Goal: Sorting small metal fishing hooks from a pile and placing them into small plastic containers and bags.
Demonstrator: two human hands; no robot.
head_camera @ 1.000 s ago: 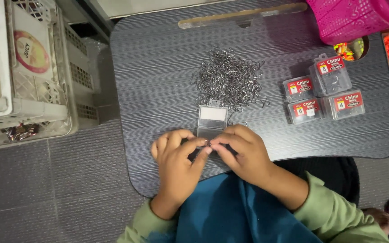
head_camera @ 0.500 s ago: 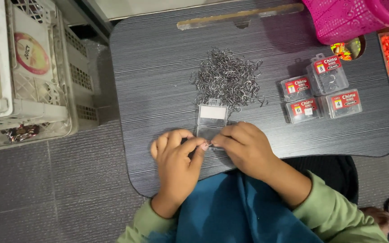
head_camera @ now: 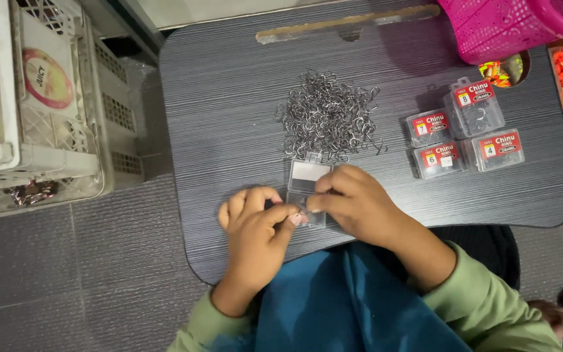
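Both hands have barely shifted, left hand [head_camera: 255, 225] and right hand [head_camera: 353, 199] pinching the clear plastic box [head_camera: 307, 179] beside glinting metal hooks [head_camera: 327, 114].

Under the fingers [head_camera: 275, 212] lies a dark grey table [head_camera: 229, 117] lined with fine pale streaks. Between the fingertips sits a clear little box [head_camera: 307, 179] with a whitish panel. Just beyond them, the heap of hooks [head_camera: 328, 116] shines silver-grey. Farther off, on the right hand's side, four clear boxes [head_camera: 467, 133] carry red and white labels. Past those is a bright pink mesh basket [head_camera: 509, 26]. The sleeves [head_camera: 483, 306] are pale green.
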